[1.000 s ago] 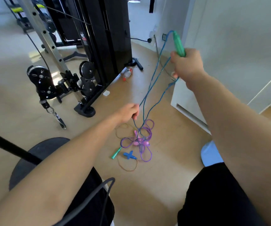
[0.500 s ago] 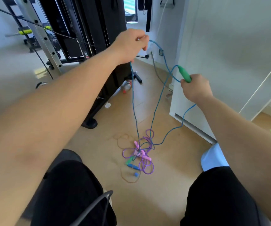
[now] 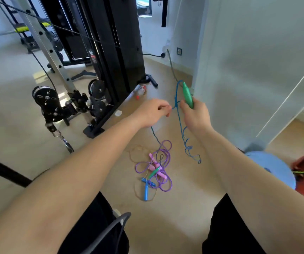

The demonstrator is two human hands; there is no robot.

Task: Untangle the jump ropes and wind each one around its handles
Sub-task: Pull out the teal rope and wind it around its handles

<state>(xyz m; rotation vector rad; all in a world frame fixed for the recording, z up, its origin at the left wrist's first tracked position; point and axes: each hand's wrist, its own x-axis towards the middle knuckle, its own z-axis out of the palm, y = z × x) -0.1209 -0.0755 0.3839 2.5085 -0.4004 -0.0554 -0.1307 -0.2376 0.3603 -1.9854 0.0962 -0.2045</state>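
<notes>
Right hand [image 3: 196, 117] is gripping the green handle [image 3: 187, 96], fingers curled round its lower half and the tip pointing up and away. The blue rope [image 3: 180, 123] is leaving the top of that handle, looping over and dropping past the thumb.

Left hand [image 3: 152, 112], just beside the right, is pinching the same blue rope at its fingertips, fingers curled in. One strand is running from under this hand down to the floor [image 3: 193, 195]. The other is hanging below the right hand in loose kinks, its low end near the floor and apart from the pile.

The pile is lying mid-floor, ahead of the person's knees. In it, the purple rope [image 3: 168, 187] is looping around the pink handles [image 3: 160, 173], and a second green handle [image 3: 154, 172] is lying across them. A blue handle [image 3: 145, 191] is lying at the near edge of the pile, with a thin tan rope [image 3: 132, 153] curling around the outside.

The black cable machine [image 3: 118, 52] is standing toward the floor's far left. A pale blue stool [image 3: 275, 167] is sitting by the white wall [image 3: 257, 61] along the right edge.
</notes>
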